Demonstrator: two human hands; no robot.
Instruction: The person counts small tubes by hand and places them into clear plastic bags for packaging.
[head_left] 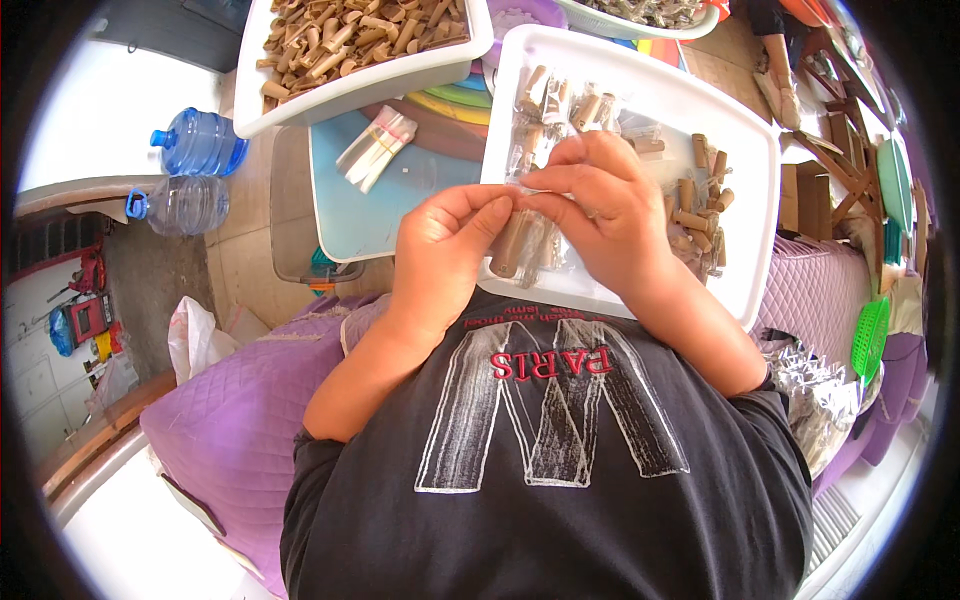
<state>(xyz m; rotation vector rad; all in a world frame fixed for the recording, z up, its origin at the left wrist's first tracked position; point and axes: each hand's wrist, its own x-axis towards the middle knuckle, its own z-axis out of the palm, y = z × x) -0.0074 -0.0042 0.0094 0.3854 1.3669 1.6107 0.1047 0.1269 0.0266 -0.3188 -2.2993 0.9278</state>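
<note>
My left hand (445, 240) and my right hand (605, 205) meet over a white tray (740, 110), thumbs and fingers pinched close together. Between them is the top of a small clear plastic bag (541, 250). A brown tube-like piece (511, 246) hangs just below the fingertips and seems to be inside the bag; the exact grip is partly hidden by my fingers. Bagged brown pieces (590, 108) lie in the far left part of the tray. Under and beside my right wrist are loose brown pieces (692, 218).
A white bin (355, 85) heaped with brown pieces stands at the far left. A bundle of clear packets (376, 148) lies on a light blue surface (340, 215). Blue water jugs (203, 142) sit on the left; a green basket (870, 338) is at the right.
</note>
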